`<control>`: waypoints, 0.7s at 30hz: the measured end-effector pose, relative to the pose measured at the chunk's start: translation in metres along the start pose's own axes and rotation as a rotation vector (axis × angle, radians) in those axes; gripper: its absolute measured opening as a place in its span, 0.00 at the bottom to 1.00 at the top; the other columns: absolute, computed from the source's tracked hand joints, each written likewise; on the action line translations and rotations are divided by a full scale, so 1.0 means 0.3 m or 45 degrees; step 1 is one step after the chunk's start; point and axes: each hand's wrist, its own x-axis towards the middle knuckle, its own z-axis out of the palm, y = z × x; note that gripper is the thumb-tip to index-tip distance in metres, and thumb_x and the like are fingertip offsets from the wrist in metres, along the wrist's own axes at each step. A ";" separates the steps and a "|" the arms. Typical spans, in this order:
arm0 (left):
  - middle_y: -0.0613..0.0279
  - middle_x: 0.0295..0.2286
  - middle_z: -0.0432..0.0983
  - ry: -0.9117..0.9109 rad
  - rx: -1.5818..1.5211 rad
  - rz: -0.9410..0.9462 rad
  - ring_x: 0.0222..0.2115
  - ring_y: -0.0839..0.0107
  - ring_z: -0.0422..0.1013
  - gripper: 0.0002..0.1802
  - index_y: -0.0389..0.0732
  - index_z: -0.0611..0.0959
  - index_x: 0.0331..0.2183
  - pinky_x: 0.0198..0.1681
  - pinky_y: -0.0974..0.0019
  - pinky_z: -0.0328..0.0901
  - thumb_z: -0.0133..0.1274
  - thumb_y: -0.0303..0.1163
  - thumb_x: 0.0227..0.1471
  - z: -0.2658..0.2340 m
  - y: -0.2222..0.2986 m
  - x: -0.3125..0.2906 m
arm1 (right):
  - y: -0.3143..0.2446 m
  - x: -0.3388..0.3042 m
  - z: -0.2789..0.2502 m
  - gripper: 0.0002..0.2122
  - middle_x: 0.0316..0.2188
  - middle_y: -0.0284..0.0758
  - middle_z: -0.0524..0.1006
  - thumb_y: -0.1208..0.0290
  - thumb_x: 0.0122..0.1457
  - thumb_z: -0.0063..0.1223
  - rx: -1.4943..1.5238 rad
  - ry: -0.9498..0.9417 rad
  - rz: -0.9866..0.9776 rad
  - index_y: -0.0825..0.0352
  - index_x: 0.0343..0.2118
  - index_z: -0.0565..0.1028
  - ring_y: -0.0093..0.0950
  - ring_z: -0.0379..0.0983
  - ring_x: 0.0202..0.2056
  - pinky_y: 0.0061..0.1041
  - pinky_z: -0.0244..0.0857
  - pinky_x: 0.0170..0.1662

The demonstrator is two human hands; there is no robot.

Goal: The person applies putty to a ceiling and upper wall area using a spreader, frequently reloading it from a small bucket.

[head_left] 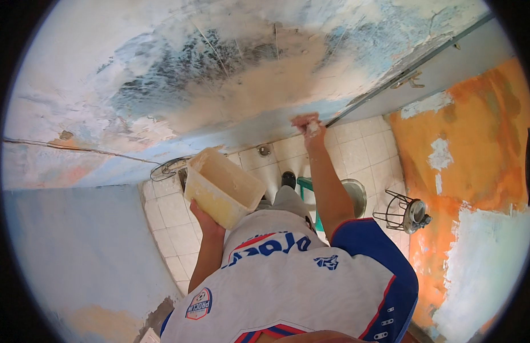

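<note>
1. The left hand point(206, 222) is gripping one pale tub point(214, 200) left of centre.
2. The right hand point(312, 128), apart, is hovering near the patchy wall point(265, 86) at centre; I cannot tell its grip.
3. One wire-framed object point(415, 214) is standing at right.
4. Blue lettering is crossing one shirt point(276, 286), lower centre.

Floor point(353, 157): pale square tiles. Left wall point(76, 246): light blue, tan patch. Right wall point(476, 126): orange, whitish patches. Wire-legged stand point(415, 212) nearby.
</note>
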 end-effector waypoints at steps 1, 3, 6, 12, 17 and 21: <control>0.58 0.56 0.65 0.009 0.019 -0.003 0.56 0.56 0.63 0.36 0.48 0.63 0.61 0.58 0.51 0.61 0.31 0.60 0.60 -0.025 0.005 -0.010 | 0.115 0.014 -0.101 0.22 0.29 0.44 0.79 0.49 0.63 0.48 -0.060 0.044 0.073 0.70 0.33 0.73 0.34 0.78 0.30 0.29 0.76 0.35; 0.58 0.56 0.65 0.121 0.081 -0.048 0.56 0.57 0.63 0.36 0.48 0.63 0.61 0.58 0.51 0.61 0.31 0.60 0.61 -0.020 0.012 -0.013 | 0.259 0.079 -0.258 0.22 0.28 0.44 0.79 0.49 0.64 0.48 -0.184 0.154 0.197 0.70 0.32 0.73 0.34 0.78 0.30 0.29 0.77 0.35; 0.58 0.56 0.64 0.202 0.108 -0.001 0.56 0.57 0.63 0.36 0.47 0.63 0.61 0.58 0.52 0.61 0.30 0.60 0.61 -0.078 0.006 -0.055 | 0.170 0.242 -0.053 0.20 0.27 0.44 0.79 0.54 0.65 0.46 -0.127 0.071 -0.096 0.72 0.33 0.73 0.36 0.79 0.29 0.31 0.77 0.32; 0.58 0.58 0.63 0.139 0.088 0.056 0.58 0.57 0.61 0.35 0.46 0.62 0.61 0.60 0.53 0.59 0.28 0.58 0.62 -0.047 0.007 -0.066 | -0.449 0.312 0.478 0.14 0.28 0.40 0.78 0.60 0.63 0.47 0.194 -0.345 -0.322 0.67 0.32 0.74 0.41 0.79 0.31 0.39 0.74 0.33; 0.59 0.58 0.63 0.037 0.057 -0.027 0.58 0.57 0.61 0.36 0.47 0.62 0.61 0.59 0.53 0.59 0.29 0.59 0.62 0.037 0.012 -0.013 | -0.976 0.231 0.792 0.15 0.24 0.39 0.77 0.63 0.65 0.41 -0.061 0.009 -0.518 0.71 0.32 0.75 0.30 0.76 0.24 0.26 0.72 0.29; 0.59 0.58 0.63 0.024 0.068 -0.027 0.57 0.58 0.62 0.36 0.47 0.62 0.61 0.59 0.53 0.60 0.30 0.60 0.61 0.084 -0.016 -0.010 | -0.944 0.165 0.725 0.18 0.31 0.41 0.78 0.59 0.66 0.42 -0.051 -0.234 -0.480 0.72 0.42 0.73 0.32 0.78 0.30 0.29 0.72 0.32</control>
